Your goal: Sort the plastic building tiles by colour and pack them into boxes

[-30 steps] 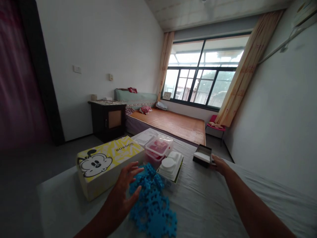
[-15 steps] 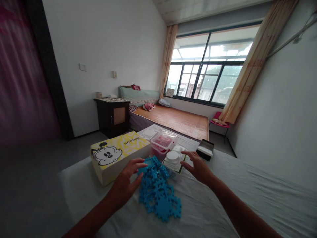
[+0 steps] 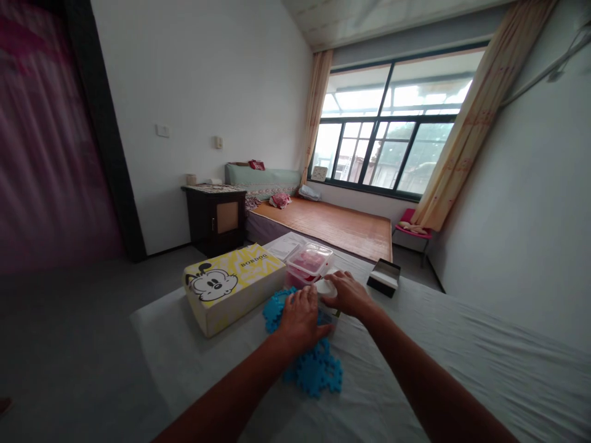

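Observation:
My right hand (image 3: 349, 294) has its fingers and thumb around a white round disc (image 3: 327, 288), on top of where a stack of such discs stands. Beside it, my left hand (image 3: 300, 317) reaches over the blue pieces, fingers stretched and thumb apart, its fingertips close to the disc. Blue toothed, snowflake-like plastic pieces (image 3: 311, 372) lie in a heap under and in front of the left hand, partly hidden by it. Just behind the hands is a clear plastic box (image 3: 310, 258) with pink-red contents. The lower part of the white stack is hidden by my hands.
A yellow and white cartoon box (image 3: 235, 286) stands at the left on the cloth-covered table (image 3: 406, 363). An open black box (image 3: 385, 278) sits at the right. Farther back are a bed with a mat (image 3: 327, 224), a dark cabinet (image 3: 216, 218) and a pink chair (image 3: 410, 224).
Both hands have come together at the middle. My right hand moved left and closed on a white disc; my left hand moved right over the blue pieces. The view shifted slightly.

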`<state>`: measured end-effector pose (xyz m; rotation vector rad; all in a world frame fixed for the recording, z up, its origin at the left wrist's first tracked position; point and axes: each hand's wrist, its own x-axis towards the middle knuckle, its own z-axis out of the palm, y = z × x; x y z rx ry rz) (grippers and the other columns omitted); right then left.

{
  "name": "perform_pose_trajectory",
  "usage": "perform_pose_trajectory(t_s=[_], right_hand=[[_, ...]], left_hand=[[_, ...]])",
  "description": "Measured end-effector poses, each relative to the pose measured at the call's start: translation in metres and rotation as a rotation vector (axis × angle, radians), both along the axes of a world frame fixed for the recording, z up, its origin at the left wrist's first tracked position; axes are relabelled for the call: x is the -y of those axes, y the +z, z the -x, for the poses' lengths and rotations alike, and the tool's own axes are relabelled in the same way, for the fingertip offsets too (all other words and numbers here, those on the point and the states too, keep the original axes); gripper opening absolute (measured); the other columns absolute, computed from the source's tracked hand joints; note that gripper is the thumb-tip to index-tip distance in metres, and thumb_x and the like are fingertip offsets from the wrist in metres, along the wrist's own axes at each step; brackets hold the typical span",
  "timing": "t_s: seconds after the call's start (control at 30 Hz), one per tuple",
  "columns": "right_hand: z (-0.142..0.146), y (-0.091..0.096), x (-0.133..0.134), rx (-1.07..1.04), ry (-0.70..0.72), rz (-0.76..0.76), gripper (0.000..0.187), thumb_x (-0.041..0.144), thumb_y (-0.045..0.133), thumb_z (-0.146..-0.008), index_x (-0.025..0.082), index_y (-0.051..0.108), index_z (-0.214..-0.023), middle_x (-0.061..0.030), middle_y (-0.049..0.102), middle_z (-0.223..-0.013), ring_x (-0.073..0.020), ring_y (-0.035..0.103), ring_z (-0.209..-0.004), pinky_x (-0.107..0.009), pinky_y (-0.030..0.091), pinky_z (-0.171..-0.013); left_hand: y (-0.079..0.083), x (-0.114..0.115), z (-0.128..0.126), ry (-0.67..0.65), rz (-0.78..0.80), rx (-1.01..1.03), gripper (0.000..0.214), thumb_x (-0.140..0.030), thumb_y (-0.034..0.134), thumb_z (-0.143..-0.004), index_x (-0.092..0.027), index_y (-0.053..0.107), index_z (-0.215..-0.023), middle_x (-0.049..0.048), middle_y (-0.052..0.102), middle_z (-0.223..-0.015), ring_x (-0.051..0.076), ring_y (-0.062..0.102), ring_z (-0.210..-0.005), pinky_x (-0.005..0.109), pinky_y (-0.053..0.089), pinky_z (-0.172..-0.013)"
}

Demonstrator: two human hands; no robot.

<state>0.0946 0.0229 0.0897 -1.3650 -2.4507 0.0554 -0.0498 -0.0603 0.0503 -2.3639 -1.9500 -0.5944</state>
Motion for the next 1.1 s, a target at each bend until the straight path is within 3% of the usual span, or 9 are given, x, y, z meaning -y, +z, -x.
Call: perform_pose_trajectory(t_s=[0.1,0.23,0.37,0.53,0.63,0.77,0.87,1.0,1.1], right_hand=[[-0.013,0.007,-0.003,-0.150,-0.019,0.024,0.050,0.038,0.069,-0.063,0.019,0.063,-0.109,-0.0093,0.063,-0.103,-0.0237,0.055,-0.095,-0.034,0.043,-0.083],[-0.058,0.015,-0.001,-0.491,-0.035,0.093,0.053,0.044,0.068,-0.064,0.016,0.062,-0.110,-0.0089,0.065,-0.102,-0.0216,0.060,-0.088,-0.034,0.048,-0.079],[-0.100,0.001,0.018,-0.724,-0.115,0.174,0.059,0.047,0.070,-0.062,0.015,0.062,-0.110,-0.0083,0.068,-0.099,-0.0244,0.062,-0.089,-0.037,0.050,-0.080],[-0.126,-0.020,0.048,-0.848,-0.219,0.217,0.062,0.049,0.068,-0.065,0.011,0.060,-0.112,-0.0116,0.066,-0.106,-0.0258,0.061,-0.098,-0.038,0.048,-0.088],[-0.137,-0.023,0.062,-0.865,-0.257,0.160,0.062,0.049,0.067,-0.064,0.011,0.060,-0.112,-0.0119,0.066,-0.106,-0.0263,0.061,-0.099,-0.038,0.048,-0.088],[-0.149,-0.028,0.073,-0.908,-0.242,0.123,0.061,0.051,0.065,-0.066,0.011,0.058,-0.113,-0.0125,0.065,-0.107,-0.0259,0.061,-0.098,-0.037,0.050,-0.085],[-0.156,-0.032,0.077,-0.919,-0.247,0.139,0.061,0.051,0.065,-0.066,0.011,0.058,-0.112,-0.0130,0.065,-0.107,-0.0260,0.062,-0.097,-0.037,0.050,-0.085],[-0.162,-0.033,0.076,-0.911,-0.254,0.151,0.062,0.053,0.065,-0.066,0.012,0.058,-0.113,-0.0126,0.065,-0.108,-0.0259,0.061,-0.099,-0.037,0.048,-0.087],[-0.162,-0.032,0.074,-0.916,-0.250,0.161,0.062,0.053,0.065,-0.066,0.013,0.059,-0.113,-0.0121,0.065,-0.108,-0.0260,0.061,-0.099,-0.037,0.048,-0.087]], left_hand=[[0.000,-0.004,-0.007,0.054,0.026,-0.020,0.098,-0.064,0.053,-0.071,-0.008,0.020,-0.144,0.0214,0.030,-0.147,0.033,0.030,-0.133,0.047,0.024,-0.107],[0.004,-0.008,-0.017,0.090,0.027,-0.075,0.106,-0.070,0.053,-0.067,-0.008,0.016,-0.145,0.0239,0.034,-0.143,0.037,0.032,-0.130,0.051,0.022,-0.105],[0.005,-0.012,-0.033,0.150,0.061,-0.151,0.105,-0.071,0.051,-0.068,-0.008,0.018,-0.145,0.0264,0.040,-0.137,0.040,0.037,-0.125,0.056,0.022,-0.101],[0.003,-0.018,-0.047,0.241,0.076,-0.191,0.098,-0.064,0.053,-0.071,-0.008,0.020,-0.144,0.0271,0.044,-0.131,0.040,0.044,-0.115,0.055,0.029,-0.093],[0.013,-0.020,-0.054,0.212,-0.012,-0.202,0.095,-0.060,0.056,-0.070,-0.008,0.023,-0.142,0.0254,0.045,-0.128,0.038,0.044,-0.114,0.052,0.030,-0.095],[0.040,-0.015,-0.057,0.192,-0.089,-0.165,0.088,-0.058,0.057,-0.070,-0.011,0.029,-0.139,0.0207,0.047,-0.124,0.035,0.044,-0.114,0.046,0.034,-0.094],[0.064,0.004,-0.038,0.162,-0.133,-0.095,0.085,-0.057,0.056,-0.070,-0.016,0.028,-0.139,0.0164,0.046,-0.125,0.032,0.043,-0.116,0.041,0.037,-0.093],[0.094,0.047,0.018,0.141,-0.189,-0.066,0.082,-0.057,0.053,-0.073,-0.016,0.027,-0.140,0.0144,0.044,-0.127,0.029,0.043,-0.119,0.038,0.037,-0.098],[0.106,0.078,0.058,0.172,-0.176,-0.138,0.083,-0.056,0.053,-0.072,-0.015,0.029,-0.140,0.0144,0.043,-0.128,0.030,0.042,-0.120,0.039,0.038,-0.097]])
